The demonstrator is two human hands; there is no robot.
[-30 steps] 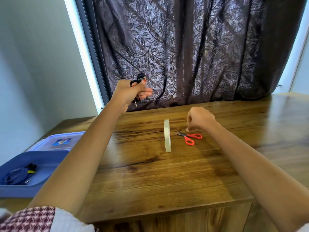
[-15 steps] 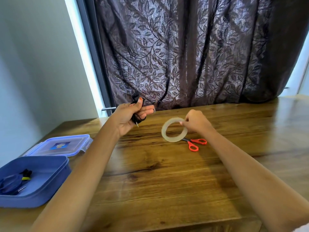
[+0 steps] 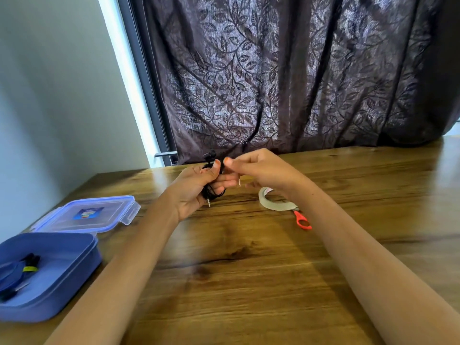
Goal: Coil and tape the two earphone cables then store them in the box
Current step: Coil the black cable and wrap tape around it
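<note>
My left hand (image 3: 196, 188) grips a coiled black earphone cable (image 3: 211, 192) just above the table; an earbud sticks up above my thumb and the jack hangs below. My right hand (image 3: 263, 170) is beside it, fingertips almost touching my left thumb, fingers curled and pinching what looks like a small pale strip of tape (image 3: 239, 182). The clear tape roll (image 3: 271, 204) lies flat on the table under my right wrist. At the left the open blue box (image 3: 74, 265) holds a coiled blue earphone cable (image 3: 12, 275) bound with a yellow band.
Orange-handled scissors (image 3: 302, 220) lie just right of the tape roll, partly under it. The box's clear blue lid (image 3: 84, 215) lies behind the box. A dark leaf-patterned curtain (image 3: 286, 83) hangs along the wooden table's (image 3: 236, 282) far edge.
My right hand let go of the tape roll, which now lies flat on the table, and moved left to meet my left hand. My left hand lowered the black cable toward the table.
</note>
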